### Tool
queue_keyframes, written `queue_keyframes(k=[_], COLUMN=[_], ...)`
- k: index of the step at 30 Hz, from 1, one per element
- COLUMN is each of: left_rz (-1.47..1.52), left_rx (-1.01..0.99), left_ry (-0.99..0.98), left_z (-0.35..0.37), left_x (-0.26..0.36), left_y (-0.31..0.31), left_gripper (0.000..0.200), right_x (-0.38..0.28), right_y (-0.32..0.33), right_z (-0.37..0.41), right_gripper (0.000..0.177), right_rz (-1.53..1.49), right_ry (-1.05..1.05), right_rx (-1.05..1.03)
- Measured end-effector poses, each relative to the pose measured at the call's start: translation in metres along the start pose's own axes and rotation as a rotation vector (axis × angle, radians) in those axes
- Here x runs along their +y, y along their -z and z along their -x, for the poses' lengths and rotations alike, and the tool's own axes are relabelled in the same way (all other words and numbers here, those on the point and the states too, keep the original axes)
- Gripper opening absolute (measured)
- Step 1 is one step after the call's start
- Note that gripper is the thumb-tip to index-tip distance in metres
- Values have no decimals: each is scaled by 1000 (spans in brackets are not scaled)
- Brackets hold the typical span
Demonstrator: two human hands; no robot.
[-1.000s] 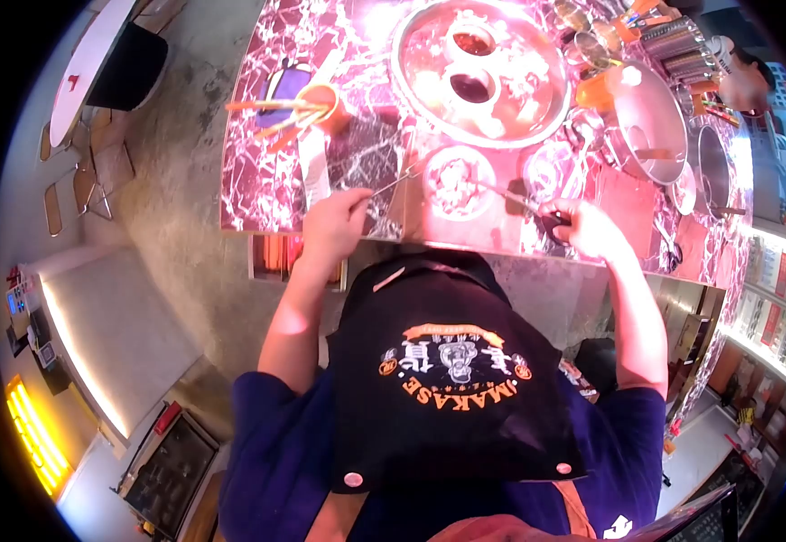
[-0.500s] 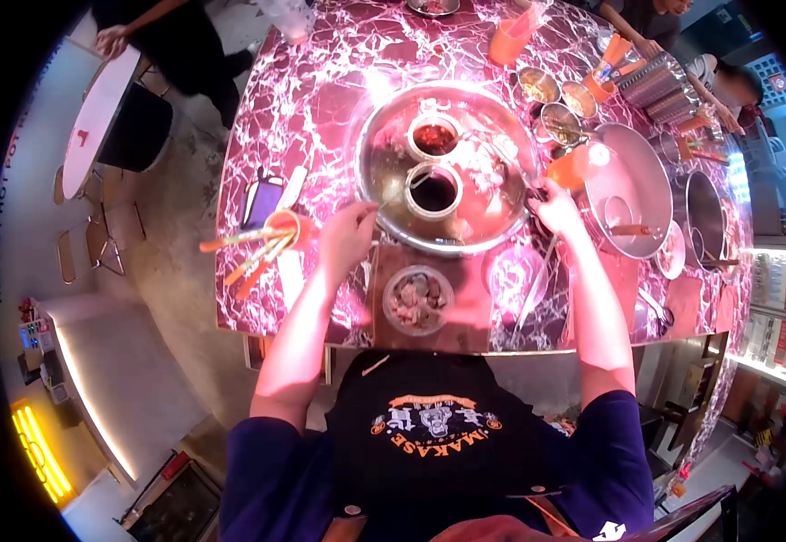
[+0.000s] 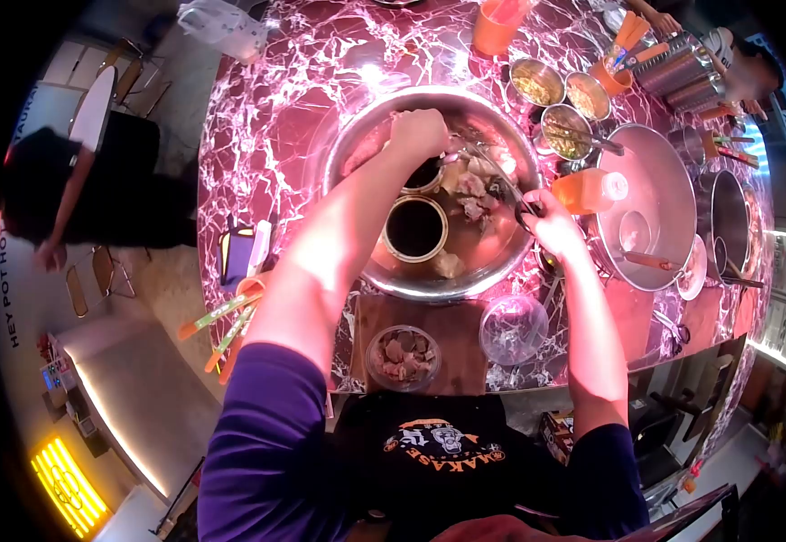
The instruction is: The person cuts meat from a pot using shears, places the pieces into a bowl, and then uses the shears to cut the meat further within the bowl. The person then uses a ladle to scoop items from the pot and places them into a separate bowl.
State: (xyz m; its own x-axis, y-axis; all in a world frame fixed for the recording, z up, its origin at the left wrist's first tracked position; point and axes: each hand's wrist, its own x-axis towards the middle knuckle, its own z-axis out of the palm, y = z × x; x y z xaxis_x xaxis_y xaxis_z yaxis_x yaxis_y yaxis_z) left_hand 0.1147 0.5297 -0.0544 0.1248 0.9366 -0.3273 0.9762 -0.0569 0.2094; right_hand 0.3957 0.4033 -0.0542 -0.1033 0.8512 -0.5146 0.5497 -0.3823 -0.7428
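A wide metal basin (image 3: 454, 291) holds broth and chunks of meat (image 3: 474, 194). Inside it are two round pots with pale rims; the nearer pot (image 3: 415, 228) contains dark liquid. My left hand (image 3: 418, 134) reaches over the basin above the farther pot (image 3: 424, 176), partly covering it. Its fingers are closed, and what they hold is hard to make out. At the basin's right rim, my right hand (image 3: 555, 221) grips the dark handles of what look like scissors (image 3: 499, 167), blades pointing over the meat. A small bowl of meat pieces (image 3: 404, 355) sits on a brown board (image 3: 460, 330) near me.
Right of the basin are an orange-filled bottle (image 3: 582, 191), a large pan (image 3: 646, 140) with a ladle, and several small bowls of food (image 3: 566, 131). A clear round container (image 3: 514, 330) lies near the board. Orange-handled utensils (image 3: 221, 321) stand left. Another person (image 3: 95, 185) is at far left.
My left hand has moved from the basin's near left rim to above the farther pot, its fingers now closed. My right hand stays by the right rim. The person at left has come nearer.
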Motion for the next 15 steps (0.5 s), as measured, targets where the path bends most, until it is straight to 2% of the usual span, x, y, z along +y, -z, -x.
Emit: queue_keyframes(k=[3,8,10,13,15], left_rz=[170,340,413,459,497], left_rx=[-34,57,97,85,105], left_ry=[81,41,43,32,12], left_z=[-8,14,23,29,29], left_x=[-4,-30,-40,-51,-56], left_y=[-23,-27,-27,-30,-35], left_gripper=[26,25,25,27,27], right_x=[17,-1,-13,-36,-27], right_y=[0,6,3,-4,-9], right_z=[9,31,36,30,9], right_gripper=[42,46,54,61,62], right_rz=[0,114,296,440,431], right_ry=[55,2,1,-70,-99], right_rx=[67,82,132,129,106])
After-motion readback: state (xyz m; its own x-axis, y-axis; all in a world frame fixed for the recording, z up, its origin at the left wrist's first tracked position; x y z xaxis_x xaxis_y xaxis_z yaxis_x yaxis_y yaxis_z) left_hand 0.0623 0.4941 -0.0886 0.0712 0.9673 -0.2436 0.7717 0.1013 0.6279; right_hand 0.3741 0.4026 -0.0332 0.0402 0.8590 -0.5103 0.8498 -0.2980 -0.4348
